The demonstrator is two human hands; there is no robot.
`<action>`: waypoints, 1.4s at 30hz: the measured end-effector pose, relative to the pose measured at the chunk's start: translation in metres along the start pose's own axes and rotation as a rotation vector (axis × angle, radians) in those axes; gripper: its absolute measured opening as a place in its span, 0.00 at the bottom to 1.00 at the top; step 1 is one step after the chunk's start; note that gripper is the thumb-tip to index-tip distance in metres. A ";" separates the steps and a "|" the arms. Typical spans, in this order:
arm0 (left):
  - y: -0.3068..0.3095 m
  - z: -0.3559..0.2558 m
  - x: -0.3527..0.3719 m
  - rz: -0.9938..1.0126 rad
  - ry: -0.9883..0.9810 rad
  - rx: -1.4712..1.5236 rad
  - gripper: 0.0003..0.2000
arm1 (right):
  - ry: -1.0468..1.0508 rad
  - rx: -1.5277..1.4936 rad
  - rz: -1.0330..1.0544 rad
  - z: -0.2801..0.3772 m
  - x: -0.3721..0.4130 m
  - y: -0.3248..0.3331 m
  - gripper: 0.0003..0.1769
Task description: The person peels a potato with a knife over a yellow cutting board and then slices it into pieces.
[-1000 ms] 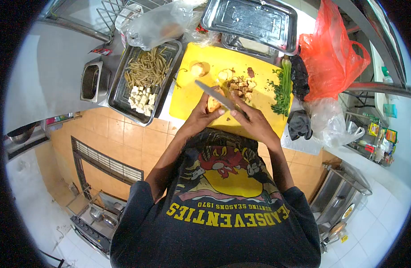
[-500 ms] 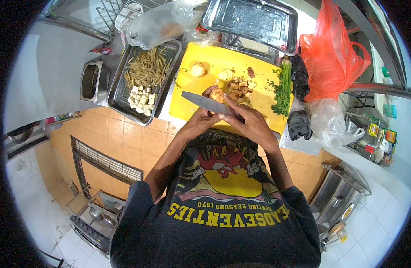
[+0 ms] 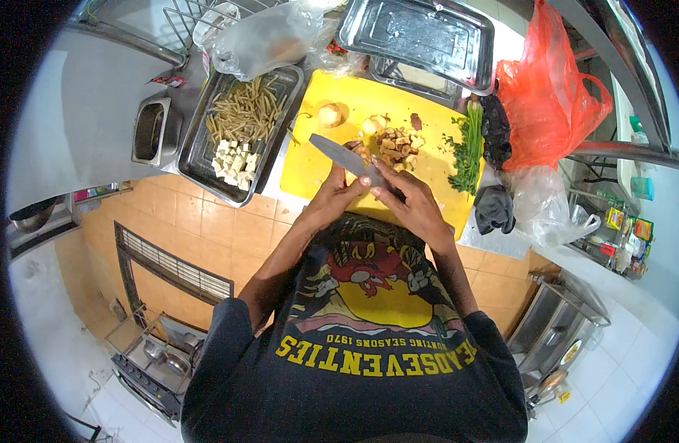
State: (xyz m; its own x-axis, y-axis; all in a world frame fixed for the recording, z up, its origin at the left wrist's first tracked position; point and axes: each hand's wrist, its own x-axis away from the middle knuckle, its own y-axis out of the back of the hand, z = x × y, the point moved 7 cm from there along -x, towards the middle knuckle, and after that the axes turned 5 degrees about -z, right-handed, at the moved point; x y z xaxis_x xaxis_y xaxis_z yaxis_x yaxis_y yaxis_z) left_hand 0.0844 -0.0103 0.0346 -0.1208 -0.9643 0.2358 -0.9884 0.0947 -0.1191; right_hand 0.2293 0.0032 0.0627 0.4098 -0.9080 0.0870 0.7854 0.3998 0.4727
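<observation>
My right hand [image 3: 412, 201] is closed on the handle of a kitchen knife [image 3: 345, 159], whose broad blade points up and left. Close beside it, my left hand [image 3: 335, 198] curls under the blade, around a yellowish-brown, potato-like lump [image 3: 362, 153] mostly hidden behind the knife. Both hands are over the near edge of a yellow cutting board [image 3: 421, 107]. Beyond them lies a heap of brown-edged cut chunks [image 3: 400, 148], with pale cut pieces [image 3: 374, 124] next to it. A round pale lump [image 3: 329, 114] sits farther left on the board.
A metal tray [image 3: 184, 159] at left holds cut green beans [image 3: 243, 111] and white cubes [image 3: 236, 164]. Leafy greens [image 3: 469, 151] lie on the board's right side. Beyond are an orange plastic bag [image 3: 550, 96], a clear bag [image 3: 550, 203] and another metal tray [image 3: 421, 37].
The knife has tilted more steeply, its tip moving slightly up and right. The lump in my left hand is now more hidden by the blade. The tray and board contents look unchanged.
</observation>
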 end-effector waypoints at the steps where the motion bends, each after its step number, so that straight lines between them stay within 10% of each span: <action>1: 0.002 0.001 0.001 -0.001 0.001 -0.001 0.36 | 0.000 -0.001 0.001 0.001 -0.001 0.002 0.29; 10: -0.001 0.017 0.002 -0.022 0.162 0.112 0.32 | -0.193 0.214 0.204 0.006 -0.005 -0.001 0.29; 13: -0.005 0.012 0.002 -0.019 0.082 0.131 0.34 | -0.026 -0.136 -0.018 -0.005 -0.010 -0.001 0.29; 15: -0.012 0.009 0.004 0.043 0.241 0.567 0.37 | -0.081 -0.142 -0.037 -0.013 -0.011 0.006 0.29; 22: -0.011 0.002 0.002 0.138 0.045 0.325 0.41 | -0.133 -0.003 0.205 0.012 -0.002 0.009 0.36; 42: -0.006 0.017 0.004 0.007 0.061 0.194 0.34 | -0.060 0.159 0.022 0.023 0.002 0.004 0.29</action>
State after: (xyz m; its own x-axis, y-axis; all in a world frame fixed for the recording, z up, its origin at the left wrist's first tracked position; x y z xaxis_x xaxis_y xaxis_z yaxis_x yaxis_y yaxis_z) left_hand 0.0909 -0.0191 0.0201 -0.1387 -0.9465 0.2915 -0.9519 0.0463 -0.3028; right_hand 0.2227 0.0005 0.0850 0.3943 -0.9069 0.1488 0.6914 0.3994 0.6020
